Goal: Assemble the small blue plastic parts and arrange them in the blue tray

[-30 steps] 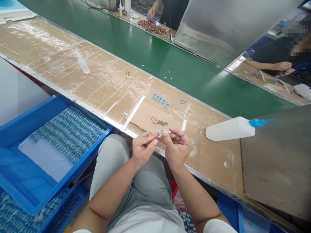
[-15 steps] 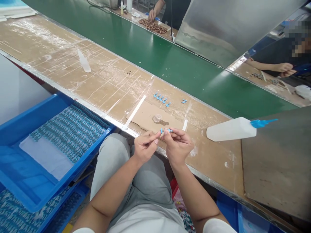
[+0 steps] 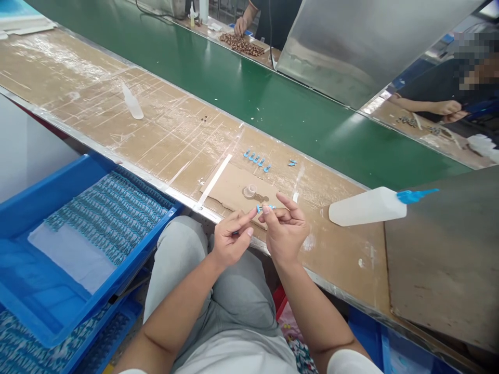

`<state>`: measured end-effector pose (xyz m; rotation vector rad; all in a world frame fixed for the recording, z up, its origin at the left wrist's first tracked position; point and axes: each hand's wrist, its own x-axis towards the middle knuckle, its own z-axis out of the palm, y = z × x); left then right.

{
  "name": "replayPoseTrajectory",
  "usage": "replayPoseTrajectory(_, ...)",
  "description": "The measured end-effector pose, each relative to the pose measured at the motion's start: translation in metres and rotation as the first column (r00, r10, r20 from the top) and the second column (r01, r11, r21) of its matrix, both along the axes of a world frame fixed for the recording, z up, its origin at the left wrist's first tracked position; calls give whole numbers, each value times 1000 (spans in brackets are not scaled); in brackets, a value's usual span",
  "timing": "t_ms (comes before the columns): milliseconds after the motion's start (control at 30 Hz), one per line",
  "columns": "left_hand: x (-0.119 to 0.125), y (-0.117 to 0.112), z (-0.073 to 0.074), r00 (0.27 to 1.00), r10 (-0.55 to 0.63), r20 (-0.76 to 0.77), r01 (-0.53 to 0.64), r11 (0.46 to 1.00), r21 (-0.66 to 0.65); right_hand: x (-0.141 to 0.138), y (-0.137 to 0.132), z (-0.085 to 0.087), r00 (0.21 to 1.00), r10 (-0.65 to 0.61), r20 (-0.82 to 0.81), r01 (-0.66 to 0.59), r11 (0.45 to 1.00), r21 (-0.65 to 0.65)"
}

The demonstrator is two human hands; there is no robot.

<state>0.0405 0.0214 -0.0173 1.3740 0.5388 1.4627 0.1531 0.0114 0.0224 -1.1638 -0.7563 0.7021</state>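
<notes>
A small blue piece is pinched between the thumb and a finger of my right hand, whose index finger is lifted away. My left hand meets it from the left, its index fingertip at the piece's end and the other fingers curled. A bit of blue shows among those curled fingers, too small to name. Just beyond my hands, a small clear cup stands on a cardboard sheet. Several small blue pieces lie in a row behind it, with a small group of blue pieces to their right.
A large white bottle with a blue nozzle lies to the right; a smaller bottle lies left. Blue trays hold rows of blue-green pieces. Past the green belt, a co-worker's hand is over brown pieces; another person sits right.
My right index finger has lifted away from the blue piece, while the thumb pinch stays. My left hand has barely moved. The whole view has shifted slightly.
</notes>
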Motion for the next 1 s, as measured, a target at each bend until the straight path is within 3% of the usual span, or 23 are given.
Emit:
replayPoseTrajectory(300, -2, 0, 2, 999, -43, -10, 42, 996, -83, 2, 1, -3, 999, -1, 49, 4, 998, -59)
replayPoseTrajectory(433, 2, 0, 6, 994, -58, 96, 81, 963, -257, 7, 0, 1, 994, 16, 110, -9, 998, -67)
replayPoseTrajectory(533, 2, 3, 12, 956, 19, 292, 123, 881, -458, 21, 7, 4, 966, -21, 256, 36, 998, -54)
replayPoseTrajectory(667, -8, 15, 18, 834, 133, 536, 284, 729, -623, 61, 39, -4, 865, -60, 498, 117, 990, -83)
replayPoseTrajectory(767, -19, 25, 17, 763, 146, 630, 408, 646, -645, 95, 70, -21, 725, -56, 686, 210, 967, -143)
replayPoseTrajectory(867, -25, 30, 16, 741, 141, 656, 457, 611, -647, 118, 94, -39, 581, 6, 814, 262, 945, -194)
replayPoseTrajectory(1000, -24, 31, 22, 697, 127, 706, 512, 601, -614, 126, 106, -56, 473, 79, 878, 296, 924, -243)
